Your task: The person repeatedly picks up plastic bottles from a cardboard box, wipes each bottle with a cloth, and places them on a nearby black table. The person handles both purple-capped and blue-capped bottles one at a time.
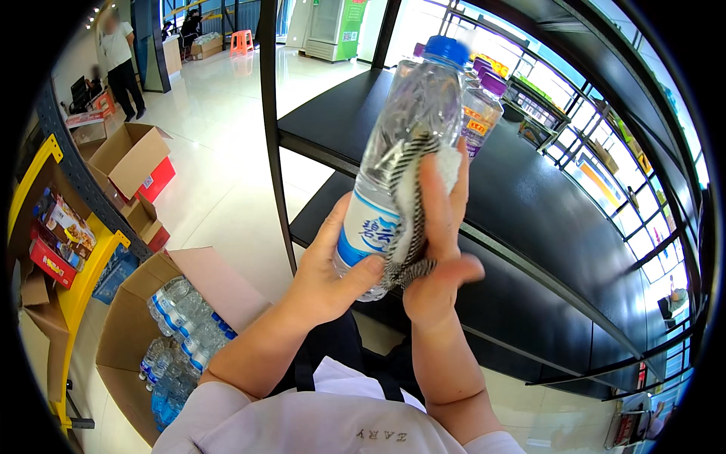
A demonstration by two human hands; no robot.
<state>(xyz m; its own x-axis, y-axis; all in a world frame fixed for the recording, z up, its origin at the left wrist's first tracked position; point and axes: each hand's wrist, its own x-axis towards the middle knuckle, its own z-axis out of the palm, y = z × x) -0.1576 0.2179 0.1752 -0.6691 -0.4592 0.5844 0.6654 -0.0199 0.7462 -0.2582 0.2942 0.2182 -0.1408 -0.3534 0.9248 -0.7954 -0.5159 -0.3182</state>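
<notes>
A clear plastic water bottle (368,215) with a blue cap and a blue-and-white label is held up, slightly tilted, in front of me. My left hand (334,267) grips its lower part from the left, thumb across the front. Against the right side of the bottle, my right hand (442,238) presses a white cloth with black-and-white striped edging (409,210). Part of the cloth shows behind the fingers. Just beyond, several purple-capped bottles (482,108) stand on the black metal shelf (522,176), partly hidden by the water bottle.
An open cardboard box (127,318) with many plastic bottles (190,323) sits at my lower left. A yellow-beamed rack (93,261) holds packaged goods beyond it. More cardboard boxes (127,159) lie on the tiled floor. A person (119,57) stands at the far left. A black shelf post (272,142) rises ahead.
</notes>
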